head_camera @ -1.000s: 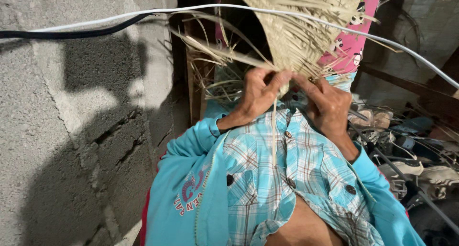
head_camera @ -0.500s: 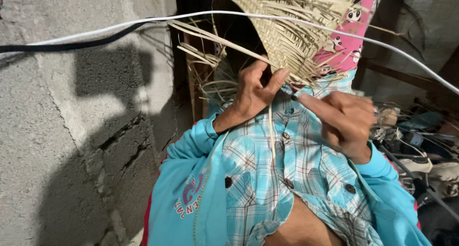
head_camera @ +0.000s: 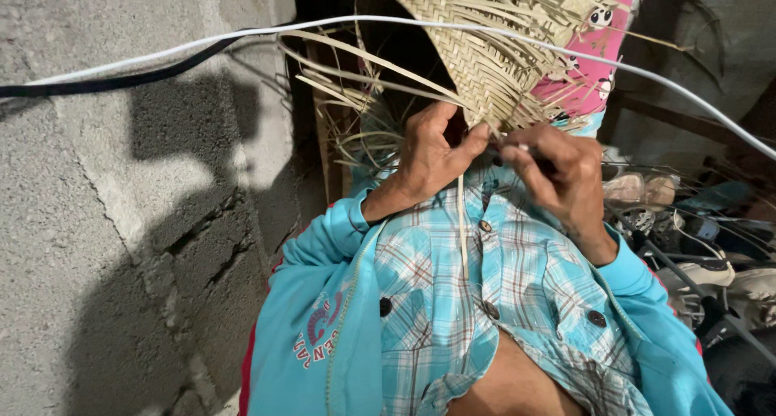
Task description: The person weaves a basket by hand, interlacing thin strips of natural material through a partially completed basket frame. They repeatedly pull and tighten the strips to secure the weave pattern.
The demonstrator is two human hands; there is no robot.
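Beside a grey block wall (head_camera: 121, 222); left hand (head_camera: 432, 153) fingers grip the woven basket (head_camera: 485, 52); right hand (head_camera: 558, 169) pinches a straw strip (head_camera: 461, 222).

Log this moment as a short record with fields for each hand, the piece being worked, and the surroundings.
left hand: grips the lower edge of the woven straw piece, thumb up against the weave
right hand: fingers pinched at the same edge, beside the left hand
woven straw piece: partly plaited, pale, with loose strips sticking out to the left and top
hanging strip: one strand drops down over the checked shirt
white cable: runs across in front of the weave
block wall: grey, at the left
shoes: piled at the right
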